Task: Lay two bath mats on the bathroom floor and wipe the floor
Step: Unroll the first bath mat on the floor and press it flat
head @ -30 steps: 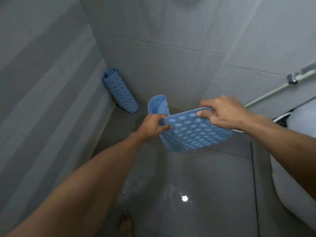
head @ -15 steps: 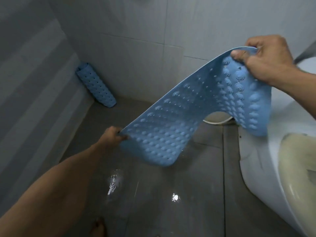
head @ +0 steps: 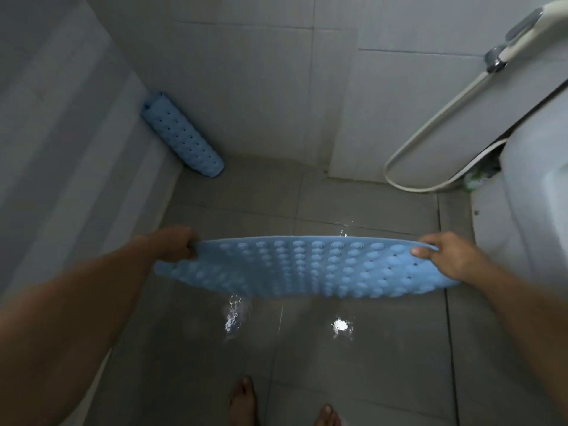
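A blue rubber bath mat with round bumps is stretched out flat and level above the wet grey floor. My left hand grips its left end and my right hand grips its right end. A second blue mat stays rolled up, leaning in the far left corner where the walls meet the floor.
A white toilet fills the right side. A white hose loops down from a sprayer on the tiled wall. Water glints on the floor tiles. My bare toes show at the bottom edge.
The mat went from partly rolled to fully unrolled. My right hand came down from high on the right, so the mat now hangs level between both hands.
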The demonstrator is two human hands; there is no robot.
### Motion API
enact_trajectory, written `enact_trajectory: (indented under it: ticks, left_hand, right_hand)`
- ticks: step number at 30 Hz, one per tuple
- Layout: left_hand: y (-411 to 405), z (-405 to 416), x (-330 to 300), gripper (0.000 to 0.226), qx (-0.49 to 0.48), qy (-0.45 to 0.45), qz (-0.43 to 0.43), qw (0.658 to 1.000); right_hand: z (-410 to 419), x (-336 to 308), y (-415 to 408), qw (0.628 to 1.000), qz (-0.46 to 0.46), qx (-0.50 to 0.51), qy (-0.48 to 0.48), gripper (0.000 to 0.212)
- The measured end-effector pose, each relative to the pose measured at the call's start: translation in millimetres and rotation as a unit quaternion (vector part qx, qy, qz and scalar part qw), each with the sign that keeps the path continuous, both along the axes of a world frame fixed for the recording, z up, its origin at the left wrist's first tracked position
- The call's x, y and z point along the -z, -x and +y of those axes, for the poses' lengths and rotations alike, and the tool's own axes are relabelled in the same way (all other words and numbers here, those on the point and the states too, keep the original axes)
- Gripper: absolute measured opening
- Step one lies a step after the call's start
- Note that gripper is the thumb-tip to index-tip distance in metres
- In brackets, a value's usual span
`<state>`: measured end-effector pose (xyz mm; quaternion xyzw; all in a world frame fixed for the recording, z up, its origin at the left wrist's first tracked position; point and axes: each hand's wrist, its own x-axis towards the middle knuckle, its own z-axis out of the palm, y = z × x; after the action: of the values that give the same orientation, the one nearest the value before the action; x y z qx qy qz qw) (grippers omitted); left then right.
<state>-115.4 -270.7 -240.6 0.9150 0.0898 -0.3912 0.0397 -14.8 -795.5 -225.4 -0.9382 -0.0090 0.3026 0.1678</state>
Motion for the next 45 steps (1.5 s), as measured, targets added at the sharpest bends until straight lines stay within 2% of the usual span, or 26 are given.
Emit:
enact_trajectory:
  ticks: [3,6,10,14,17,19,21,23,26,30,35,45]
  left_hand:
    - [-14.5,13.1,20.0,0.027,0.012,0.011,0.064,0.998]
    - [-41.0,15.3,65.9,0.031,0.038,-0.002,0.046,0.998]
    - [-71.5,13.4,161.4,0.041,0.058,-0.061,-0.043,0.996]
    - [-110.1,5.4,256.4,0.035,0.014,-0.105,-0.144,0.984]
    - [-143.5,3.5,302.4,0.028,0.013,-0.157,-0.208,0.965]
    - [-156.5,3.4,328.6,0.029,0.026,-0.197,-0.254,0.947]
    - [-157.6,-1.2,355.7,0.046,0.017,-0.177,-0.295,0.939]
    - [-141.7,-11.2,389.4,0.062,-0.025,-0.109,-0.291,0.950]
    - [-105.0,-35.8,447.6,0.073,-0.107,-0.047,-0.219,0.969]
    - [-90.3,-55.8,515.6,0.071,-0.125,-0.003,-0.231,0.965]
    - [-101.6,-50.9,542.2,0.065,-0.106,-0.024,-0.305,0.946]
    - [-123.5,-44.3,542.7,0.064,-0.080,-0.017,-0.332,0.940]
  right_hand:
    - [12.1,37.0,-4.2,1.000,0.018,-0.011,0.010,0.024]
    - [20.2,98.8,-20.4,0.998,0.011,-0.035,0.045,0.045]
    - [39.4,191.9,-48.9,0.996,-0.029,-0.033,0.073,0.045]
    - [47.9,280.1,-78.3,0.986,-0.116,-0.041,0.115,0.029]
    - [61.5,320.6,-100.8,0.966,-0.200,-0.037,0.161,0.022]
    - [70.5,344.2,-112.2,0.947,-0.268,-0.018,0.176,0.028]
    - [80.2,367.8,-111.6,0.936,-0.312,-0.010,0.163,0.043]
    - [93.4,395.3,-95.2,0.946,-0.299,-0.035,0.122,0.050]
    - [122.8,446.5,-56.1,0.974,-0.196,-0.066,0.093,0.057]
    - [142.7,516.5,-20.8,0.986,-0.138,0.031,0.088,0.061]
    - [144.1,549.9,-10.2,0.970,-0.215,0.073,0.090,0.058]
    - [149.3,553.3,-12.3,0.963,-0.218,0.111,0.117,0.065]
